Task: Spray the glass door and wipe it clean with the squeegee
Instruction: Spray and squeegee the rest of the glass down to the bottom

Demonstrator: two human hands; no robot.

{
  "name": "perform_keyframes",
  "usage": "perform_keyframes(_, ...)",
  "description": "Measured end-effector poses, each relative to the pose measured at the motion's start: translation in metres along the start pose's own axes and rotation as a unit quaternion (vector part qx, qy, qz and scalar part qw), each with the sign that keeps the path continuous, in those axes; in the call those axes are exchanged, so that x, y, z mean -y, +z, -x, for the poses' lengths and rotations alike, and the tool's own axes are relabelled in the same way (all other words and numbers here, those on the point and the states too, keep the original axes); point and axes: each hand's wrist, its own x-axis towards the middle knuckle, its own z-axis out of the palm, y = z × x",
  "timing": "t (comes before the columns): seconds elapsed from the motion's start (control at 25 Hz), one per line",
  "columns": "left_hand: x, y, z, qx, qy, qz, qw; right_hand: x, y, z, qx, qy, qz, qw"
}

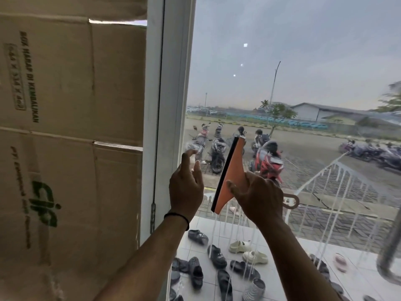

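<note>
A: What's hard to read from your head cam?

B: Your left hand [186, 190] is raised near the door frame [171, 105], index finger up and touching the glass [303, 61]. There's something small and clear by the fingertips, too blurred to name. Can't tell if you're gripping it.

A: And the right?

B: Your right hand [258, 197] is wrapped round the squeegee [232, 172] handle. The handle is mostly hidden under your palm; only a looped end sticks out to the right. The orange head tilts up-left, black blade edge facing the frame. Whether the blade actually touches the glass isn't clear.

A: Glass state?

B: White foam streaks run down the lower pane, below and right of the squeegee. The upper pane looks hazy.

A: Spray bottle?

B: Can't pick one out.

A: Containers?

B: Stacked cardboard boxes [65, 127] on the left, cut off by the edge, flaps shut, contents hidden. Sandals [217, 257] lie on the tiles outside.
</note>
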Motion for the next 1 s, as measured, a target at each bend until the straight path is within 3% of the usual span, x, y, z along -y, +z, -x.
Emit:
perform_keyframes(0.36, -0.03, 0.022, 0.012, 0.079, 0.055, 0.116, 0.989, -0.01, -0.009, 0.007, -0.003, 0.015, -0.001, 1.0)
perform_keyframes(1.0, -0.092, 0.094, 0.038, 0.116, 0.08, 0.161, 0.977, -0.115, -0.074, 0.016, -0.04, 0.103, 0.058, 0.992)
